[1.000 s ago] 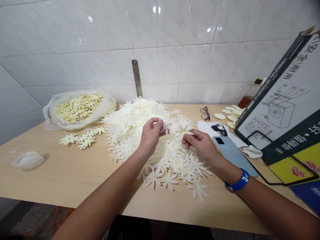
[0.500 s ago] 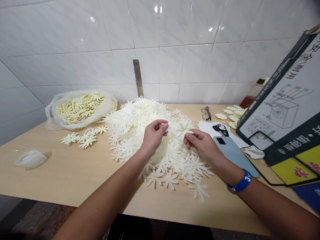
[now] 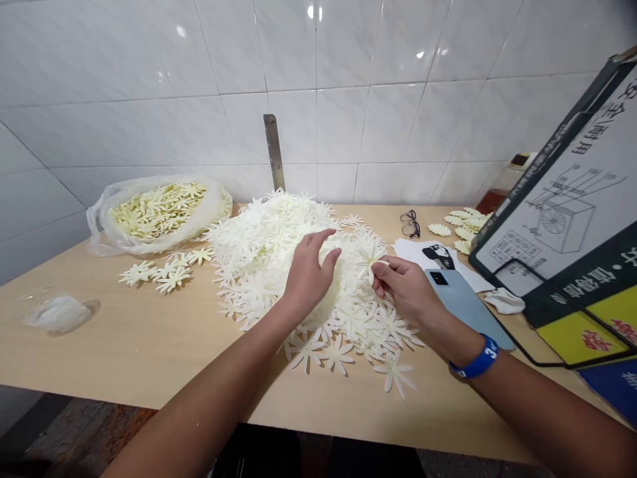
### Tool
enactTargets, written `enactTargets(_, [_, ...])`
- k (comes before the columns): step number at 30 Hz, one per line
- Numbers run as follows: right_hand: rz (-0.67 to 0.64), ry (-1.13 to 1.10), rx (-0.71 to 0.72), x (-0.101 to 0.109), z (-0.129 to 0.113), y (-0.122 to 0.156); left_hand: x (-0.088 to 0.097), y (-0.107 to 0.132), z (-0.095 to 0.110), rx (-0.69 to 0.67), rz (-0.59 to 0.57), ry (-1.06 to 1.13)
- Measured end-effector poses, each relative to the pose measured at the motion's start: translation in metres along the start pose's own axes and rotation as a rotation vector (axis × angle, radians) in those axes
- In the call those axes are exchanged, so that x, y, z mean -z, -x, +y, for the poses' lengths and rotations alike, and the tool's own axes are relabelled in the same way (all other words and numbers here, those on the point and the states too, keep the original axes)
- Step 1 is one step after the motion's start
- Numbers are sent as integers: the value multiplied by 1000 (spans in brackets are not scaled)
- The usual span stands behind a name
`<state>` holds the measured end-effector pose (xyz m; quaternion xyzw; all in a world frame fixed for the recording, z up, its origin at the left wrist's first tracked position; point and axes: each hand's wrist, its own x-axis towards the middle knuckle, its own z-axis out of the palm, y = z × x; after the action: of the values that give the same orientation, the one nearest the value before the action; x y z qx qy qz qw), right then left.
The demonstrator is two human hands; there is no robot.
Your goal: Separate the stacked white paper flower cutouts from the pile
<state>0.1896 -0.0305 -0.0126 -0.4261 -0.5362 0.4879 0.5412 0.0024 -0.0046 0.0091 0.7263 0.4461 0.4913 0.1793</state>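
Observation:
A large heap of white, many-petalled flower cutouts (image 3: 269, 245) lies on the wooden table. Over its middle is my left hand (image 3: 312, 271), thumb and fingers apart, with nothing between them. My right hand (image 3: 405, 285), with a blue wristband (image 3: 475, 356), pinches a pale flower cutout (image 3: 369, 257) at its lower edge, above the right side of the heap. Whether that is one layer or several stacked, I cannot tell. Single cutouts (image 3: 395, 374) lie spread along the near edge of the heap.
On the left stand a plastic bag of yellowish cutouts (image 3: 159, 211), a few loose yellowish flowers (image 3: 172, 279) and a small clear bag with white contents (image 3: 62, 313). To the right are a light blue phone (image 3: 470, 309), glasses (image 3: 411, 224), keys (image 3: 438, 257), a bottle (image 3: 505, 179) and a large printed box (image 3: 572, 219).
My left hand's fingers have opened from a pinch and spread apart above the heap. My right hand keeps hold of the flower cutout, nearly in the same place.

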Motion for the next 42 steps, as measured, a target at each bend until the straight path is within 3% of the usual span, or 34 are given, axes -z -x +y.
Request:
enactTargets(2, [18, -12, -20, 0, 1, 1, 0, 0, 4, -187, 37, 0])
enactTargets(4, [35, -29, -40, 0, 2, 1, 0, 1, 7, -326, -19, 42])
enactTargets(7, [64, -51, -77, 0, 3, 1, -1, 4, 10, -373, -176, 61])
enactTargets(11, [62, -38, -110, -1, 5, 1, -6, 8, 10, -245, -326, 86])
enactTargets(15, [11, 0, -104, -3, 5, 3, -11, 8, 10, -96, -331, 196])
enactTargets(18, [-50, 27, -88, -3, 1, 3, -11, 5, 8, 0, -291, 307])
enactTargets(23, [-96, 94, -20, -1, -4, 1, -3, -5, 4, 184, -73, 556])
enactTargets(28, [-139, 56, 25, -2, -1, 0, -1, -9, 4, 389, 1, 742])
enactTargets(34, [-157, 33, 20, -2, 1, -2, 1, -14, -6, 389, 177, 720])
enactTargets(42, [-118, 21, -7, 0, 3, -1, 6, -13, -6, 392, 92, 591])
